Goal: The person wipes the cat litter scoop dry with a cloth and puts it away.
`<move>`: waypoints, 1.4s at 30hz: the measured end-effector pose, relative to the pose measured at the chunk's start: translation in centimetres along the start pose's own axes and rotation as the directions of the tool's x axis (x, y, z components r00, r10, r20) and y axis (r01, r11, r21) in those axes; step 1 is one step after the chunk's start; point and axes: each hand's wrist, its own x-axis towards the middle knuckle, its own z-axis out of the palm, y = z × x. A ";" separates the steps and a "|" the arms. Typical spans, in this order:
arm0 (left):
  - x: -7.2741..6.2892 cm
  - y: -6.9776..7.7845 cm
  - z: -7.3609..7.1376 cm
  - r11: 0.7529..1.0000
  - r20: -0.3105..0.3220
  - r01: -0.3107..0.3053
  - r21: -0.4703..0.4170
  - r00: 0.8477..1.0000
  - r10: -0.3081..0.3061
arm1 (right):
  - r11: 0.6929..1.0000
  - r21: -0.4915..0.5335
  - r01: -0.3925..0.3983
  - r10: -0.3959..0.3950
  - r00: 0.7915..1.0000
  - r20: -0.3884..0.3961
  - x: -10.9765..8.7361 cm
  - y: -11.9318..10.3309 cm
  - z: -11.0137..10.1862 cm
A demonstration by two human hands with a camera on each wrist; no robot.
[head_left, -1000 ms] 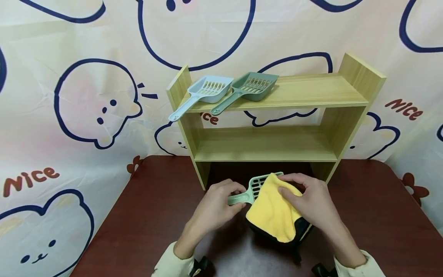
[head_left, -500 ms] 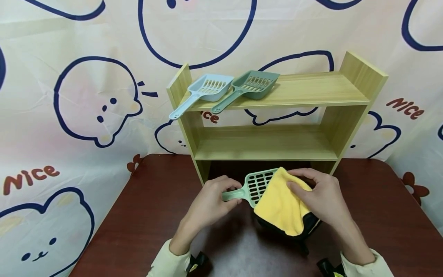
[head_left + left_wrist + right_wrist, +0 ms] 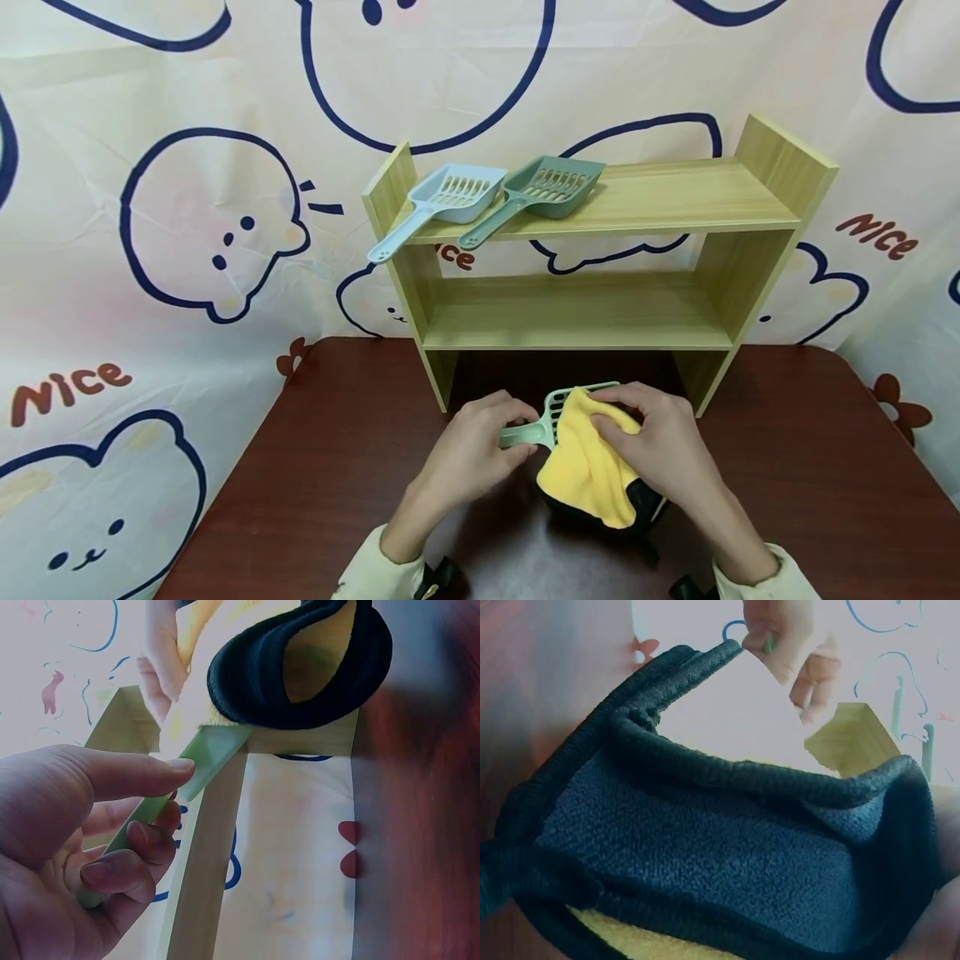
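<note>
My left hand [image 3: 480,442] grips the handle of a light green slotted litter scoop [image 3: 529,433], fingers curled round it in the left wrist view. Over the scoop's slotted head lies a folded yellow cloth [image 3: 585,467] with a dark grey back and black edging. My right hand [image 3: 660,437] pinches this cloth between thumb and fingers and presses it on the scoop. The cloth hides most of the head. In the right wrist view the cloth's grey side [image 3: 705,832] fills the middle, and only a little of the right hand shows at the right edge.
Behind the hands stands a pale wooden shelf [image 3: 577,310] on a dark red-brown table [image 3: 300,492]. A light blue scoop [image 3: 453,196] and a darker green scoop [image 3: 551,190] lie on its top board, handles over the front edge. A patterned cloth backdrop [image 3: 225,83] hangs behind.
The cloth and right hand slid right along the scoop, baring more slots, then came back left over it. The left hand and scoop shifted slightly left, then back right.
</note>
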 end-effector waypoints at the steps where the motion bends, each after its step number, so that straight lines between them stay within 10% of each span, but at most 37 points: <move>1: 0.0 0.1 0.0 1.000 0.001 -0.002 0.003 1.000 0.002 | 1.000 0.004 0.004 -0.004 1.000 0.005 0.0 0.0 0.1; 42: -0.2 -3.0 -5.0 0.992 -0.109 0.100 -0.076 0.988 -0.108 | 0.996 0.047 -0.081 0.089 0.974 -0.206 1.2 2.1 -5.8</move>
